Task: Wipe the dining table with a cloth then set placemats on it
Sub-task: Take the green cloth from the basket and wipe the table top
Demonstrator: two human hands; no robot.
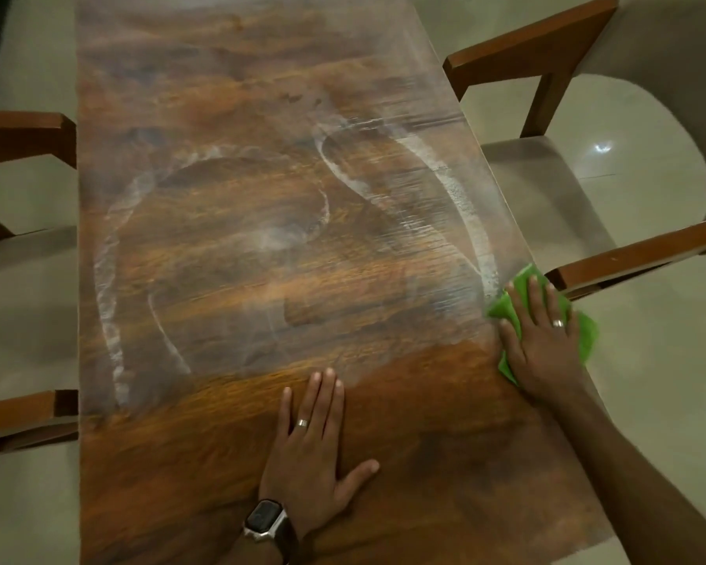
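A long dark wooden dining table [241, 279] runs away from me, streaked with whitish curved wipe marks across its middle. A green cloth [587, 340] lies at the table's right edge, partly hanging past it. My right hand [543, 340] presses flat on the cloth with fingers spread and straight. My left hand [310, 446] rests flat on the near part of the table, fingers straight, holding nothing; a dark watch is on that wrist. No placemats are in view.
Wooden chairs stand on both sides: two on the right [547, 55] [636, 258] and two on the left [25, 132] [21, 418], their backs close to the table edges. Pale tiled floor [649, 401] surrounds the table.
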